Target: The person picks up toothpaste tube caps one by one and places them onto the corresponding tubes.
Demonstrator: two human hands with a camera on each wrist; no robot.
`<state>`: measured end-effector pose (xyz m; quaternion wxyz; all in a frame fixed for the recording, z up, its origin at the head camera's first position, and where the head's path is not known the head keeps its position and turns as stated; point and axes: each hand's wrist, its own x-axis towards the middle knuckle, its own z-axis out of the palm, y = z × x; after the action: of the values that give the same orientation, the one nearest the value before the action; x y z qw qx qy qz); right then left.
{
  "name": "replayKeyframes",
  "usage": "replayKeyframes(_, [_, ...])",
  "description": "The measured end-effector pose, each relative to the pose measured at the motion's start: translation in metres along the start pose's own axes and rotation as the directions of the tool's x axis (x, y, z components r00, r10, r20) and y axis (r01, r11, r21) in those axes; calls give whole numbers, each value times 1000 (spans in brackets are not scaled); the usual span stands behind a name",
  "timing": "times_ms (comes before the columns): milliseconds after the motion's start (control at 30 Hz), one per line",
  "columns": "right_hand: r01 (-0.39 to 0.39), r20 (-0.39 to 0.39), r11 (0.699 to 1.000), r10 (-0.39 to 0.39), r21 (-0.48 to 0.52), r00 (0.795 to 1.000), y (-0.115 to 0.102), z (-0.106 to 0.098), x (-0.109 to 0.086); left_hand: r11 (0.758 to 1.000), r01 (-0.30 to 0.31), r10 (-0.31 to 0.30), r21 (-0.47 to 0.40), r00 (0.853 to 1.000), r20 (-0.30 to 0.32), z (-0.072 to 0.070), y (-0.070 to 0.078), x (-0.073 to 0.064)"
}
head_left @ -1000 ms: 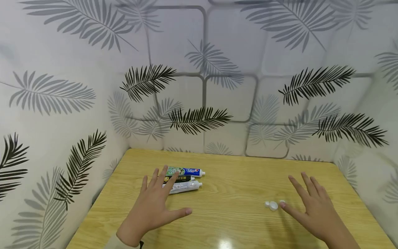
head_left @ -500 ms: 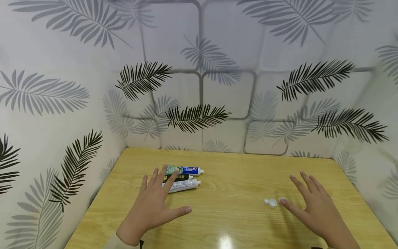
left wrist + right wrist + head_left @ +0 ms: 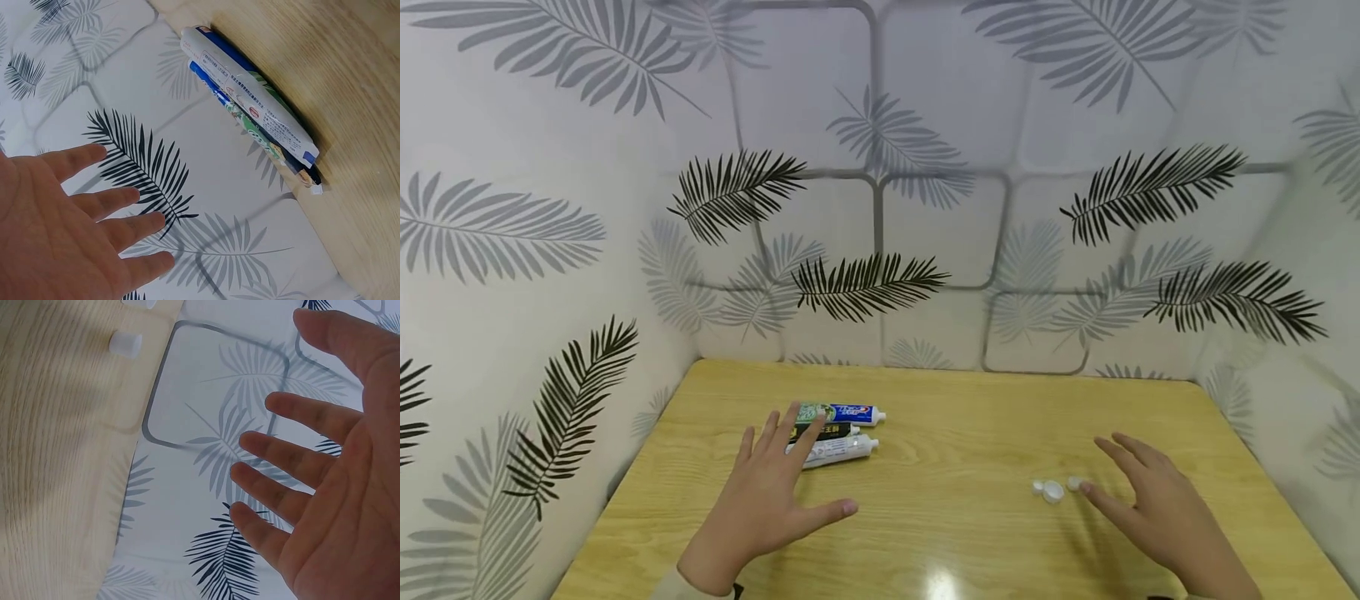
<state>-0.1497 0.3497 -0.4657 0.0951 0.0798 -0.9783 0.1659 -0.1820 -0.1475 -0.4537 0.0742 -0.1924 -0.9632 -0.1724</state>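
Observation:
Three toothpaste tubes lie side by side at the left of the table, uncapped nozzles toward the right: a green-and-blue one [image 3: 852, 414] at the back, a black one [image 3: 832, 432] in the middle, a white one [image 3: 841, 451] in front. My left hand [image 3: 763, 500] hovers in front of them, fingers spread and holding nothing; it partly covers their left ends. Three white caps stand at the right: a small one [image 3: 1037, 487], a wider one [image 3: 1053, 492] and another [image 3: 1074, 483] near my right thumb. My right hand [image 3: 1165, 512] is held above the table, fingers extended, with nothing in it.
The wood-grain table [image 3: 955, 467] is bounded at the back and sides by a white leaf-patterned covering [image 3: 940, 333]. A bright light reflection shows near the table's front middle.
The head view has shifted slightly. My right hand has turned a little, its fingers now closer together and lower in view. My left hand keeps its pose; tubes and caps stay in place.

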Motion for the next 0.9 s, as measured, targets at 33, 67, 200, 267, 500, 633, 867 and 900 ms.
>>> replayKeyframes(33, [3,-1,1000,-3,1,1000,0,1,1,1000,0,0,0,1000,0,0,-1,0])
replayKeyframes(67, [4,-1,1000,-4,3,1000,0,1,1,1000,2,-2,0,1000,2,1,-1,1])
replayKeyframes(200, [2,10,1000,-2,-3,1000,1,3,3,1000,5,-5,-8,1000,11,1,-2,3])
replayKeyframes(267, [-2,22,1000,2,-5,1000,2,4,5,1000,8,-8,-11,1000,16,1,-3,3])
replayKeyframes(500, [-4,50,998,1,57,999,4,10,7,1000,22,-21,-16,999,41,2,-5,6])
replayKeyframes(633, [-25,91,986,11,163,996,2,14,9,1000,5,-5,12,1000,12,4,-6,6])
replayKeyframes(867, [-5,82,982,-10,191,997,3,22,13,999,-43,42,-15,998,-45,10,-8,10])
replayKeyframes(900, [-3,86,981,-13,191,996,4,23,13,999,-44,43,-25,998,-42,12,-9,12])
